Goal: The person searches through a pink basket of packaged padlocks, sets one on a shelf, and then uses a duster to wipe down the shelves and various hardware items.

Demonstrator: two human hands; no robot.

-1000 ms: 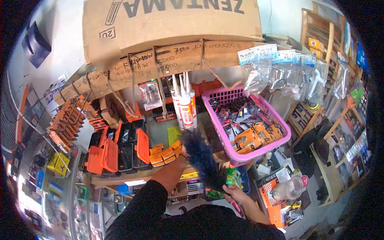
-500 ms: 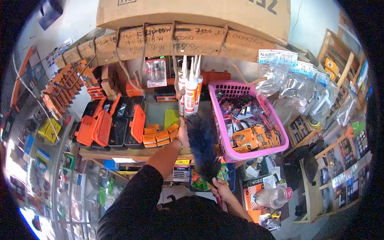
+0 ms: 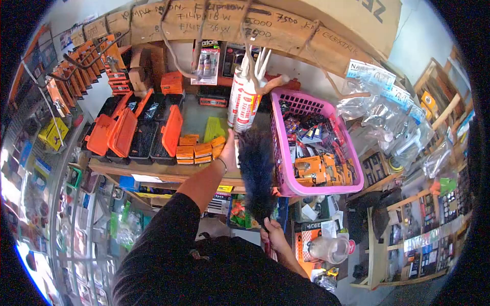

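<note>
My right hand [image 3: 274, 234] is wrapped around the handle of a dark feather duster [image 3: 256, 171]. The duster's fluffy head reaches up the front of the shelf to the bottoms of several white sealant tubes [image 3: 244, 102] with red lettering. At the lower end of these tubes, my left hand [image 3: 230, 152] is closed on them, its fingers partly hidden behind the tubes and duster. Small orange boxes [image 3: 201, 149] sit just left of that hand. Right of the duster stands a pink plastic basket [image 3: 285, 171] full of packaged small goods.
Black cases with orange lids [image 3: 122, 133] line the shelf's left part. Bent hooks [image 3: 273, 84] hang from a wooden beam [image 3: 217, 25] above the tubes. Plastic packets [image 3: 383, 112] hang at right. Below stand a clear jar [image 3: 329, 250] and a glass display case [image 3: 61, 204].
The view has tilted, so the shelf and its goods sit higher in the picture. Both hands keep their holds, and the duster stays near the tubes' base.
</note>
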